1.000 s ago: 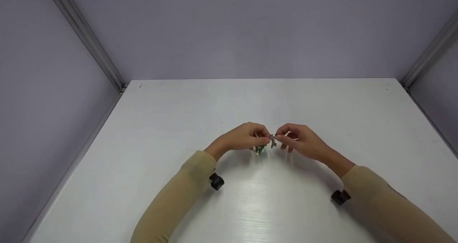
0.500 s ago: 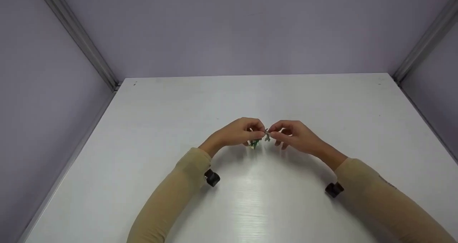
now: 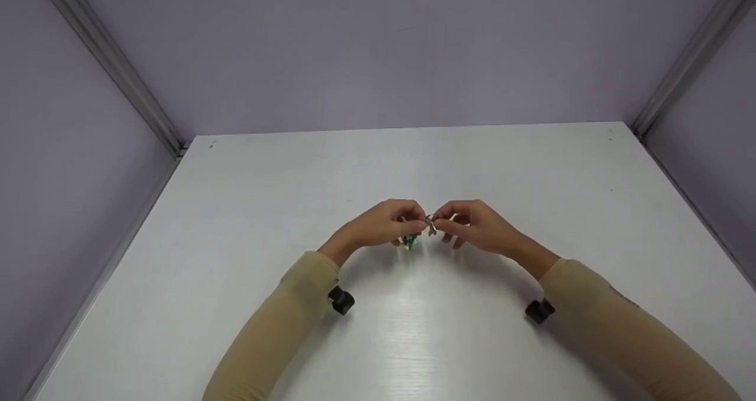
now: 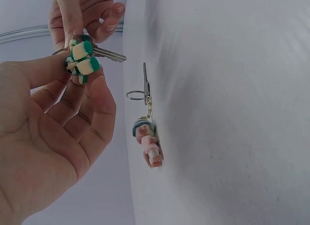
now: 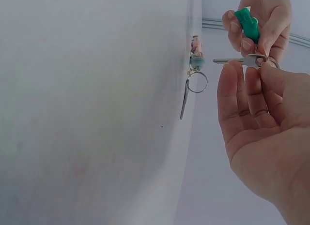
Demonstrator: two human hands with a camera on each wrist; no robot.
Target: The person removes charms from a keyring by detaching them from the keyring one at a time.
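Both hands meet above the middle of the white table [image 3: 378, 342]. My left hand [image 3: 413, 227] pinches a green-and-white charm [image 4: 81, 58] that hangs from a key ring. My right hand [image 3: 442, 224] pinches the head of a silver key [image 4: 107, 53] on that same ring, its blade [image 5: 228, 61] sticking out sideways. In the right wrist view the right hand [image 5: 248, 69] sits just under the left hand's fingers [image 5: 264, 17], which hold the green charm [image 5: 248, 22]. A second keychain, with a pink charm [image 4: 149, 150], ring and key, lies on the table past the hands.
Pale purple walls with metal corner rails [image 3: 112, 70] enclose the table on three sides. A small black wrist camera is strapped under each tan sleeve, the left one [image 3: 341, 300] and the right one [image 3: 539, 310]. The second keychain [image 5: 193, 75] lies flat near the hands.
Both hands have drifted slightly left in the head view and stayed together; the grips on the charm and the key are the same.
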